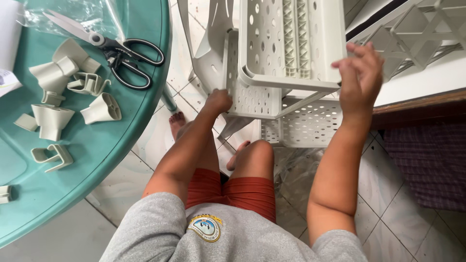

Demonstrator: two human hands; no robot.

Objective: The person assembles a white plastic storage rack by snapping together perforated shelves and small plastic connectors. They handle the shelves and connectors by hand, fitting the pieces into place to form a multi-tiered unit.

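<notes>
A pale grey plastic tiered rack (286, 53) with perforated trays stands on the tiled floor in front of my knees. My left hand (217, 101) grips the left edge of its middle tray (252, 99). My right hand (359, 75) holds the right corner of the top tray, fingers curled over the rim. A lower perforated tray (310, 123) shows beneath. I am seated, bare feet by the rack's base.
A round teal table (102, 145) at left carries black-handled scissors (121, 53), several loose grey plastic connector pieces (73, 92) and clear plastic wrap. More grey lattice parts (417, 34) lie on a white surface at upper right. A dark checked cloth (432, 165) lies at right.
</notes>
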